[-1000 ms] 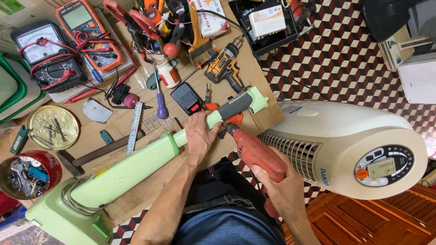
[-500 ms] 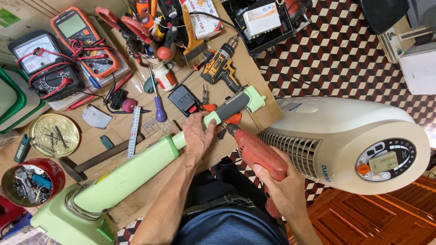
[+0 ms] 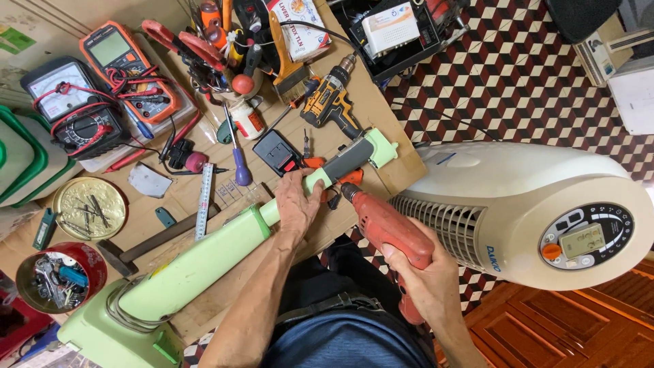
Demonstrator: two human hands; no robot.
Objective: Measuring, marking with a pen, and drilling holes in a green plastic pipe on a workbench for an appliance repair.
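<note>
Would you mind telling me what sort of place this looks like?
Probably a home repair workshop: multimeters and a cordless drill on the cluttered bench, a tower fan on the tiled floor.

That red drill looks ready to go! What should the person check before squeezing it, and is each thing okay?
1. Left hand grips the light green appliance handle firmly: ok.
2. Right hand wraps the red drill fully: ok.
3. Drill tip meets the handle beside the left hand's fingers; fingers clear of it: cannot tell, they are very close.
4. Handle rests steady on the cardboard-covered bench: ok, it lies along the surface.
5. Loose tools nearby, such as the purple-handled screwdriver and black battery pack, stay out of the way: ok, they lie apart.
6. Bit seated straight: cannot tell, it is hidden.
</note>
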